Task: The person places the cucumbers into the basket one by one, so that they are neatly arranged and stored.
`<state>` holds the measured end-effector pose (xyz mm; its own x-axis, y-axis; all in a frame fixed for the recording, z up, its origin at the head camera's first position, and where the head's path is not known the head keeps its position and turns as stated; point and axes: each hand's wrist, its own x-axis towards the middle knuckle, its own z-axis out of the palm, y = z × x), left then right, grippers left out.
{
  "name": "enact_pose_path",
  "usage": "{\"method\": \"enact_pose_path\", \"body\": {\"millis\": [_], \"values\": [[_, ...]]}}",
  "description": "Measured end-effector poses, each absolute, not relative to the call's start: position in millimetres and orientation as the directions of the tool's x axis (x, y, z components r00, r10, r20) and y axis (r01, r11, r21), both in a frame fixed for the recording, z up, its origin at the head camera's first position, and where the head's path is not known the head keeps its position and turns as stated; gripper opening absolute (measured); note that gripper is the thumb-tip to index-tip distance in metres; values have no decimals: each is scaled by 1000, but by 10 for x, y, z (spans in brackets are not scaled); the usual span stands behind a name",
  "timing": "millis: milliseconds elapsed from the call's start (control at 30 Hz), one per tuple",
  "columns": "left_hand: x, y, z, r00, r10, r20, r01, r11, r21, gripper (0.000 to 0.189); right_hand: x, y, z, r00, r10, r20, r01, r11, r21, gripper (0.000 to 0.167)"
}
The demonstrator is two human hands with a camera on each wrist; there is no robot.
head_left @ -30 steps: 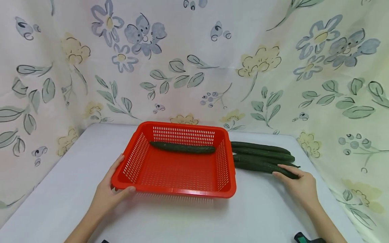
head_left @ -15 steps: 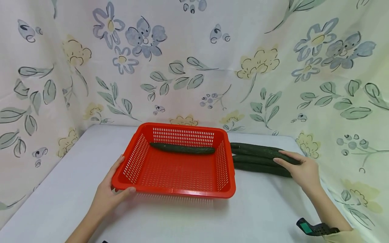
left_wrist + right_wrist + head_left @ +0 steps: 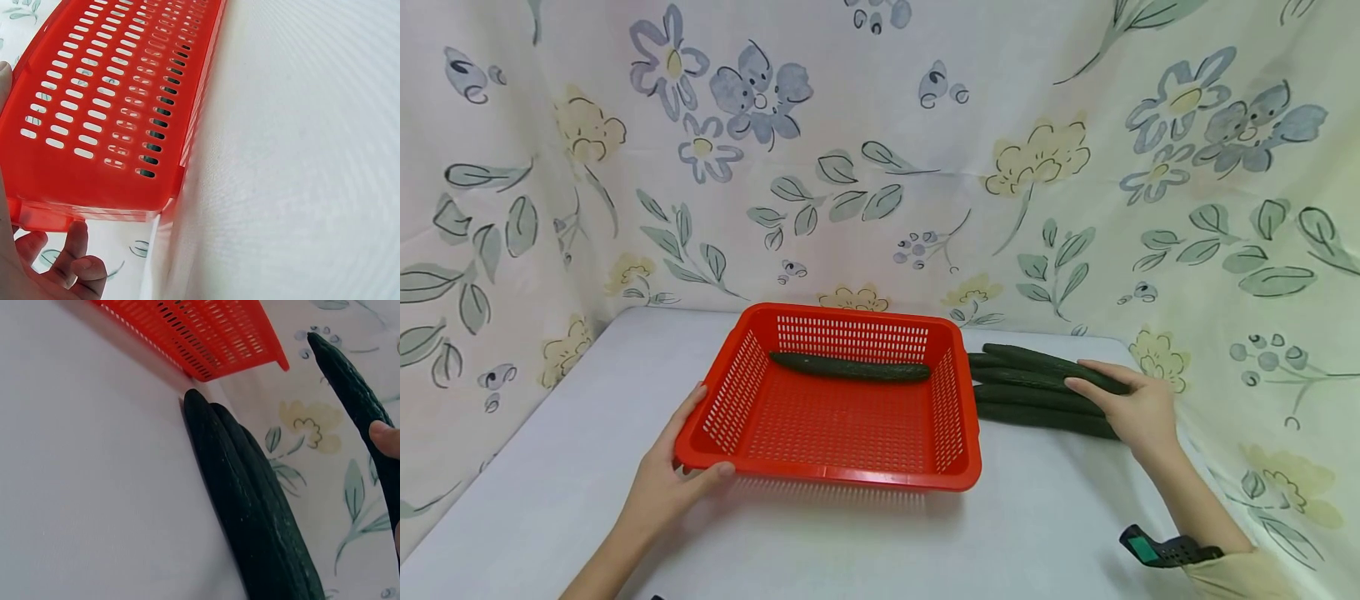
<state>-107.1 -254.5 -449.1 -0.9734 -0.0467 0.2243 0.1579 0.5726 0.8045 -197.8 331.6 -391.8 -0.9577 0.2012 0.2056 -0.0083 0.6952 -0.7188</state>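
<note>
A red plastic basket (image 3: 850,475) with slotted walls stands mid-table, with one dark green cucumber (image 3: 850,367) lying along its back. My left hand (image 3: 662,479) grips the basket's near left corner, thumb by the front rim and fingers at the left side; the left wrist view shows its fingers (image 3: 75,250) curled beneath the rim. To the right of the basket, my right hand (image 3: 1138,408) pinches another cucumber (image 3: 347,378) between thumb and fingers. The right wrist view shows it raised apart from several cucumbers (image 3: 237,494) lying side by side on the table.
The white table (image 3: 820,550) ends at a floral curtain (image 3: 865,108) close behind the basket. More curtain hangs at both sides. The left ends of the loose cucumbers lie close against the basket's right wall. A black band (image 3: 1172,550) is on the right wrist.
My right hand has gone from the nearest cucumber to one at the back of the pile, then lifted it slightly. Its left end has risen. My left hand and the basket stay put.
</note>
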Motion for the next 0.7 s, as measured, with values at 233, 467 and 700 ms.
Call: {"method": "enact_pose_path", "body": {"millis": [233, 467, 700], "values": [[-1070, -2543, -4486, -973, -47, 227, 160, 570, 806, 108, -2070, 3162, -3893, -966, 165, 197, -44, 650, -759, 61], [-1072, -2554, -4511, -970, -45, 240, 172, 571, 803, 107, -2161, 2987, -3862, -974, 146, 171, -55, 579, -814, 68], [-1071, -2550, -4506, -968, -38, 249, 185, 563, 805, 107, -2256, 2797, -3850, -978, 102, 182, -94, 561, -822, 64]]}}
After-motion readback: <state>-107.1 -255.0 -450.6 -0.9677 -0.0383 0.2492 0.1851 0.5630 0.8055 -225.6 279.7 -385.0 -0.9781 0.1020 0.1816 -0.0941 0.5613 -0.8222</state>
